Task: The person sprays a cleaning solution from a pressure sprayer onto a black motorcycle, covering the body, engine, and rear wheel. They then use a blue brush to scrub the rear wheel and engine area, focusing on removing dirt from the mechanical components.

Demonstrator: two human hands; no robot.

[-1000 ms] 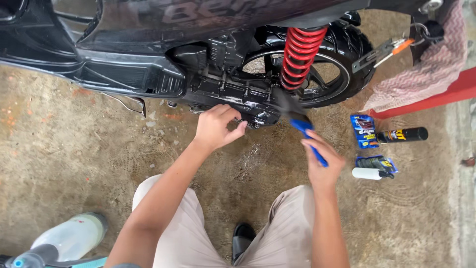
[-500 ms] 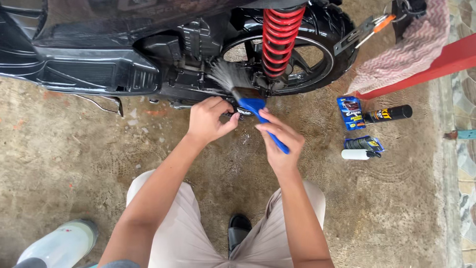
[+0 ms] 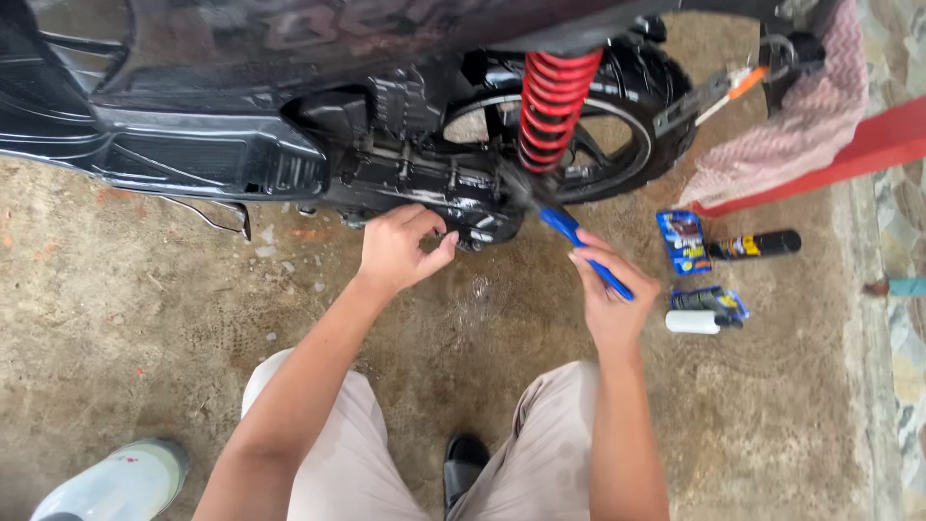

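A: Setting? Largest first.

B: Rough brown concrete floor (image 3: 145,318), damp and stained. A black scooter (image 3: 241,145) fills the top of the view; its rear wheel (image 3: 627,145) sits behind a red coil shock absorber (image 3: 555,106). A red beam (image 3: 868,150) with a pink checked cloth (image 3: 801,125) draped over it stands at far right.

A: Hands?

B: Left hand (image 3: 400,249): grip narrow, fingers curled against the black engine casing (image 3: 453,193), holding nothing that I can make out. Right hand (image 3: 612,294): grip closed around the blue plastic handle of a dark-bristled brush (image 3: 569,232); the bristles touch the casing, just below the shock.

A: Smaller items?

B: On the floor right of that hand: a black spray can (image 3: 757,245) lying down, a blue packet (image 3: 681,241) beside it, and a small white bottle (image 3: 694,321). A white boot (image 3: 116,482) is at bottom left.
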